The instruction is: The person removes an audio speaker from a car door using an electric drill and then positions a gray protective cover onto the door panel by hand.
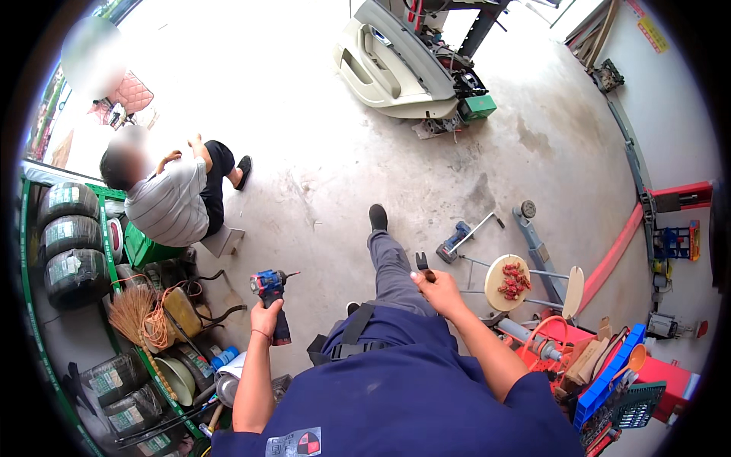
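Observation:
My left hand (266, 318) is closed round the grip of a blue and black cordless drill (266, 282). Its bit points to the right, away from my body. In front of my right hip, my right hand (442, 295) is closed on a small pry tool (422, 260) with a dark forked end. The fork sticks up past my fingers, and most of the handle is hidden in my grip. Beyond that hand, a second blue cordless tool (453, 244) lies on the floor beside a metal bar with a bent end (476, 231).
A stool (495, 293) with small red items stands right, near a floor jack (533, 244). Tool trays (609, 377) crowd the lower right. Left are a tyre rack (101, 228), a broom (131, 312) and a seated person (164, 202). A car door panel (388, 72) stands ahead.

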The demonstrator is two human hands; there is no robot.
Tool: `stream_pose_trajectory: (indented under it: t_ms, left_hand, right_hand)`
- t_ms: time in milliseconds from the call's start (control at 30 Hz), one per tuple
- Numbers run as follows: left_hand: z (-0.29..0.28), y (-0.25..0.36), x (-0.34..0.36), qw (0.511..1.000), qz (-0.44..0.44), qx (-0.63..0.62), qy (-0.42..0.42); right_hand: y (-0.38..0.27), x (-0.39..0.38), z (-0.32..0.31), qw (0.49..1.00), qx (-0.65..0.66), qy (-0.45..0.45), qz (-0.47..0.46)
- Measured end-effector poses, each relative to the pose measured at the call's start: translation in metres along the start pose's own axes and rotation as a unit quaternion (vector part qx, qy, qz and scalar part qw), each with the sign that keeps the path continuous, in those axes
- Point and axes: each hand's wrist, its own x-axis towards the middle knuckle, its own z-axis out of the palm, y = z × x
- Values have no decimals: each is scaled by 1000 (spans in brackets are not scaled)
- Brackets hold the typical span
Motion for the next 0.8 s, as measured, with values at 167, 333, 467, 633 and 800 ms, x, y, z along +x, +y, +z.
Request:
stream_pose_trajectory:
  t_ms: [167,333,467,633,800]
  left_hand:
    - [33,230,48,970,58,-206,-115]
    - [55,403,82,942,151,-280,-107]
    - [80,506,131,949,228,-218,22]
    - [109,584,259,942,333,41,12]
    - [89,691,405,905,409,85,-87]
  right_hand:
    - [-128,159,27,989,-23,-118,-88]
    - [-307,254,33,955,-9,-230,-187]
    - [-427,318,49,913,-20,-302,-275]
    - [-499,463,86,923,6,-287,-256]
    - [-590,623,92,950,55,-296,-86]
